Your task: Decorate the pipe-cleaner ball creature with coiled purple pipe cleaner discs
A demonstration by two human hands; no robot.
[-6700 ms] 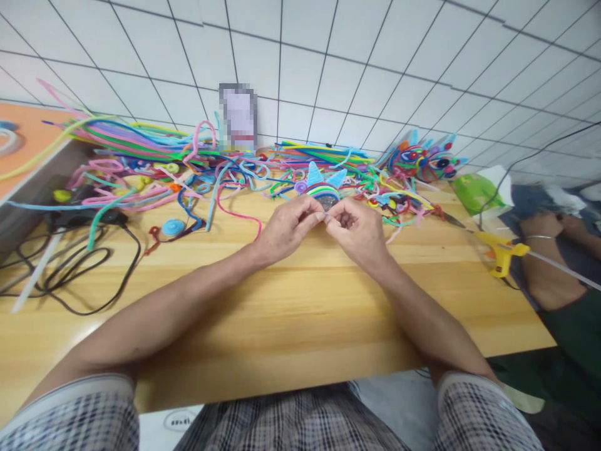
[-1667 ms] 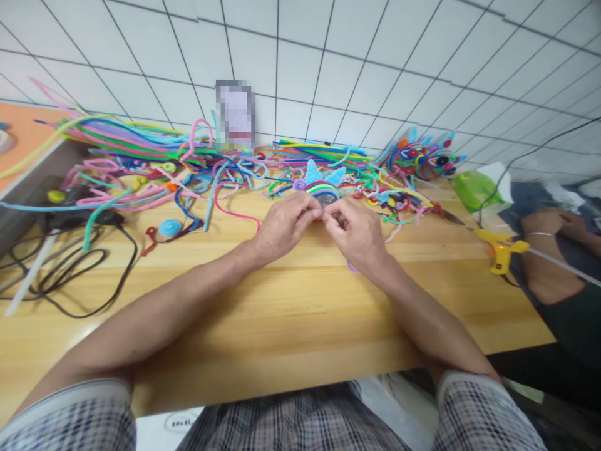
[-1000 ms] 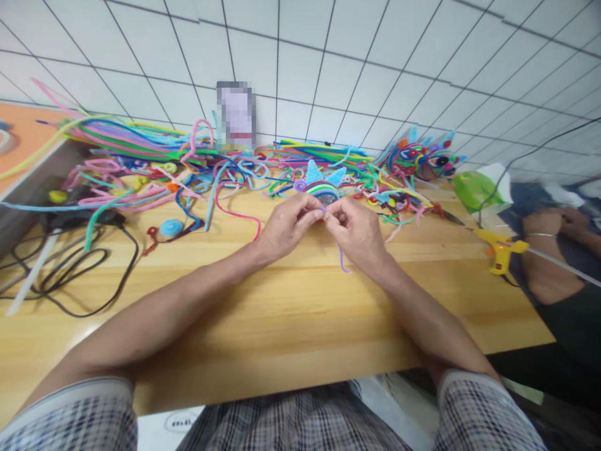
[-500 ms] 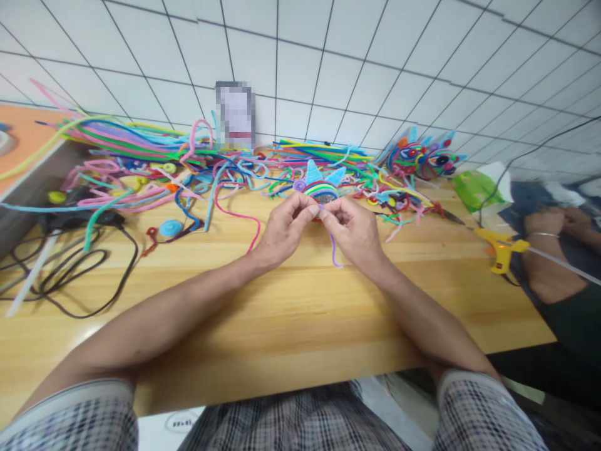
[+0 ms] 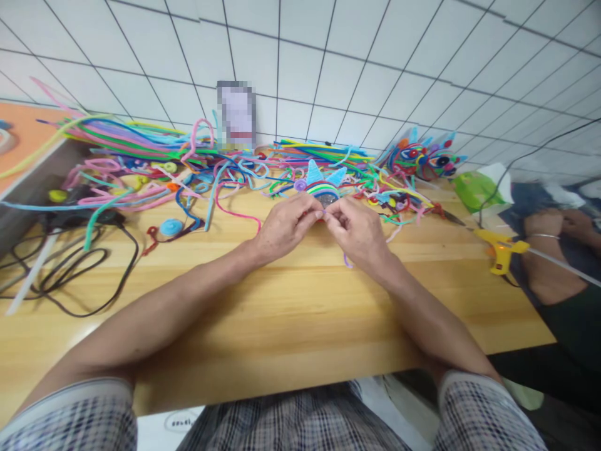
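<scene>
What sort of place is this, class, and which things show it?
Probably a craft workspace: a wooden table strewn with colourful fuzzy stems, a yellow glue gun, and two decorated figures at the back.

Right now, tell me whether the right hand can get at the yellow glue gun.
Probably yes: mostly tabletop lies between the right hand and the glue gun, though that hand pinches a purple strand.

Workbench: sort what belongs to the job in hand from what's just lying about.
Apparently in the job: purple strand, pinched by left hand and right hand; blue-eared striped piece just beyond.
Apparently lying about: blue disc, green packet, yellow glue gun.
</scene>
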